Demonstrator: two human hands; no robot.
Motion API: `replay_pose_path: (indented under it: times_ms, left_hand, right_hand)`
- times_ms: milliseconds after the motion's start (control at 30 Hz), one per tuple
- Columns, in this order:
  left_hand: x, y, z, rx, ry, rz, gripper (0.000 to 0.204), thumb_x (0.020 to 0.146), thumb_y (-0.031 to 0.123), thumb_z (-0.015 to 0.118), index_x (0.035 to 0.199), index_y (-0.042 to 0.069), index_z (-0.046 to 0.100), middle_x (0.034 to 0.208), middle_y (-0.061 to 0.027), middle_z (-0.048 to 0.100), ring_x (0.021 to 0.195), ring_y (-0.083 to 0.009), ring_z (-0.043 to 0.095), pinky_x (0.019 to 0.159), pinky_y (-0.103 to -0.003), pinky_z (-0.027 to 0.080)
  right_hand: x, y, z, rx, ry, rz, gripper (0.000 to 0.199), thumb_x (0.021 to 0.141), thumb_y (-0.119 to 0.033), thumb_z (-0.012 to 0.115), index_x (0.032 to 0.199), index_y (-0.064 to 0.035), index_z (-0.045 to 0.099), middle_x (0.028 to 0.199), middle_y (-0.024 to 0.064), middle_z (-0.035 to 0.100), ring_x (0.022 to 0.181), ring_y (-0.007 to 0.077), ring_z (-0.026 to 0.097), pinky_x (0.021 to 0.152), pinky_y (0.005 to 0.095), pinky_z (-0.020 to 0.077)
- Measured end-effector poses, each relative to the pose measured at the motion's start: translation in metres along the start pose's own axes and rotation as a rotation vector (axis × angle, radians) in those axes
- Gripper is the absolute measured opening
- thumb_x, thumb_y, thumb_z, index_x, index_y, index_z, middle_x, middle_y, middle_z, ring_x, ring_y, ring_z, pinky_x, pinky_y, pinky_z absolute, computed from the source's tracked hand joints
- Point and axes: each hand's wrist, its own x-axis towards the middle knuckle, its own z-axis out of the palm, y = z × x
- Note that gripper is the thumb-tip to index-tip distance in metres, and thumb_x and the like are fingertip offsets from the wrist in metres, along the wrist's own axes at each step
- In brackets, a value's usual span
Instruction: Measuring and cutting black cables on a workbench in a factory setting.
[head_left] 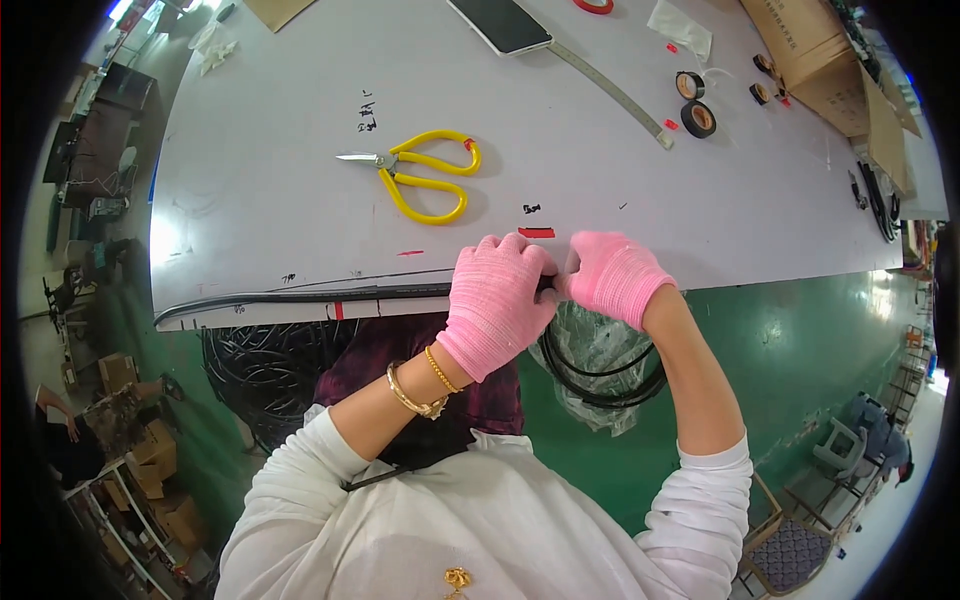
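Observation:
A long black cable (pixel 300 296) lies along the table's near edge, from the far left to my hands. My left hand (pixel 500 298), in a pink knit glove, is closed around it near its right part. Close beside it, my right hand (pixel 617 278), in a matching glove, is closed with its fingertips pinched together by the dark piece coming out of my left hand. What the right fingers pinch is too small and hidden to make out. Scissors with yellow handles (pixel 386 161) rest on the table beyond my left hand, blades pointing left.
Farther back on the table (pixel 270 200) are a phone-like dark slab (pixel 510 28), a steel ruler (pixel 612 93), black tape rolls (pixel 698 119) and a cardboard box (pixel 805 60). Black cable coils (pixel 260 380) hang below the edge at left. Another coil (pixel 610 402) with clear plastic sits below my right hand.

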Motion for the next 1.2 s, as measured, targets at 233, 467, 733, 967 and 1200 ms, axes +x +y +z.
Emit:
replay_pose_path:
  times_ms: [233,467,733,967,1200]
  left_hand:
    - [0.007,0.000,-0.016,-0.047,-0.085,-0.027,0.021,0.072,0.029,0.069,0.086,0.014,0.070,0.091,-0.0089,0.062,0.092,-0.0294,0.059,0.079,-0.041,0.046]
    - [0.006,-0.012,-0.020,-0.125,-0.181,0.020,0.021,0.070,0.028,0.067,0.082,0.012,0.072,0.087,-0.0087,0.065,0.092,-0.0297,0.060,0.079,-0.043,0.047]
    - [0.007,-0.007,-0.025,-0.274,-0.259,0.060,0.016,0.067,0.019,0.067,0.078,0.007,0.066,0.080,-0.0124,0.065,0.090,-0.0324,0.061,0.078,-0.044,0.047]
    - [-0.005,-0.024,-0.039,-0.422,-0.228,0.153,0.018,0.069,0.016,0.067,0.080,0.002,0.064,0.077,-0.0130,0.060,0.081,-0.0306,0.058,0.074,-0.039,0.048]
    - [-0.017,-0.034,-0.075,-0.606,-0.414,0.036,0.013,0.076,0.008,0.064,0.084,-0.002,0.062,0.080,-0.0071,0.053,0.074,-0.0163,0.052,0.071,-0.029,0.044]
  right_hand:
    - [-0.020,0.023,0.025,0.235,0.309,-0.272,0.024,0.079,-0.023,0.069,0.085,-0.0029,0.057,0.077,0.0153,0.064,0.075,0.0346,0.063,0.067,0.0409,0.0493]
    - [-0.004,-0.016,0.000,0.250,0.604,-0.526,0.019,0.081,-0.022,0.070,0.085,-0.0044,0.063,0.080,0.0124,0.062,0.074,0.0281,0.061,0.067,0.0380,0.0485]
    - [0.090,-0.141,-0.023,-0.454,0.537,-0.339,0.020,0.085,-0.016,0.060,0.102,-0.0059,0.062,0.096,0.0112,0.066,0.094,0.0245,0.065,0.081,0.0371,0.0507]
    - [0.019,-0.081,-0.051,0.112,0.891,-0.357,0.030,0.076,-0.020,0.067,0.100,-0.0029,0.061,0.088,0.0156,0.065,0.084,0.0312,0.065,0.073,0.0386,0.0525]
    - [-0.147,-0.033,0.120,1.331,0.656,0.130,0.021,0.079,-0.001,0.061,0.078,-0.0124,0.043,0.083,-0.0019,0.046,0.084,0.0088,0.048,0.073,0.0240,0.0386]
